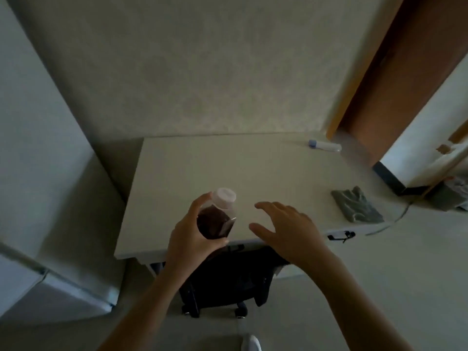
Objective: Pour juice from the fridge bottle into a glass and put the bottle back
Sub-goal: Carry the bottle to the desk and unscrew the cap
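My left hand point(192, 231) grips a clear bottle point(215, 221) of dark juice with a white cap point(224, 197) on it. I hold it roughly upright over the near edge of a white table point(253, 173). My right hand point(286, 229) hovers just right of the bottle with fingers spread and holds nothing. No glass is in view.
A grey cloth point(357, 206) lies at the table's right side and a white tube with a blue cap point(325, 145) at its far right corner. A black wheeled chair point(225, 282) is tucked under the table. The white fridge point(38, 282) stands at the left, a doorway at the right.
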Tool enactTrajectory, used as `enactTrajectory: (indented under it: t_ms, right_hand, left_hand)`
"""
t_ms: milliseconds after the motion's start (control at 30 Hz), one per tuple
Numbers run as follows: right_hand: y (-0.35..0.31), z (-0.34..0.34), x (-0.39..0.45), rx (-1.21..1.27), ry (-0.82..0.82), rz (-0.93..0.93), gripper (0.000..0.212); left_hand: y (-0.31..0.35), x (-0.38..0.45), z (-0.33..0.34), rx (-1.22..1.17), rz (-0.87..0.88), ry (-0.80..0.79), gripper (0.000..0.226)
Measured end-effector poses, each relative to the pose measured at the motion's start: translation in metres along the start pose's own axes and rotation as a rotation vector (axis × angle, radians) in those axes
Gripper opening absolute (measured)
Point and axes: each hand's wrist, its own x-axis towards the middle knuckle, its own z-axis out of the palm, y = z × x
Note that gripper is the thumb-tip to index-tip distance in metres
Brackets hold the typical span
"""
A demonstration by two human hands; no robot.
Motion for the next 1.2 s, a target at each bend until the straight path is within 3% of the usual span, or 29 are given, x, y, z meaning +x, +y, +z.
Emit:
enactTrajectory:
  t_ms: [200, 367, 467, 567, 767, 933, 1200]
  right_hand:
    - [0.015, -0.017, 0.093, -0.029, 0.03, -0.234, 0.055]
    - [-0.006, -0.026, 0.165, 0.003, 0.045, -0.294, 0.062]
    - [-0.021, -0.024, 0.203, -0.086, 0.057, -0.283, 0.051]
    - [-0.027, -0.022, 0.233, -0.116, 0.064, -0.319, 0.034]
    - [-0.013, -0.025, 0.27, -0.176, 0.107, -0.579, 0.022]
    - [-0.011, -0.028, 0.289, -0.214, 0.059, -0.777, 0.031]
    - [0.005, -0.052, 0.309, -0.315, -0.023, -1.083, 0.021]
  left_hand:
    - [-0.002, 0.052, 0.017, 0.105, -0.061, 0.141, 0.095]
    - [-0.009, 0.093, 0.022, 0.121, -0.11, 0.173, 0.089]
    - [-0.015, 0.116, 0.024, 0.108, -0.116, 0.177, 0.082]
    - [-0.022, 0.138, 0.024, 0.074, -0.097, 0.188, 0.089]
    - [-0.039, 0.168, 0.023, 0.12, -0.07, 0.203, 0.09]
    - [-0.04, 0.175, 0.028, 0.1, -0.105, 0.266, 0.088]
    - [-0.031, 0.184, 0.031, 0.075, -0.1, 0.273, 0.092]
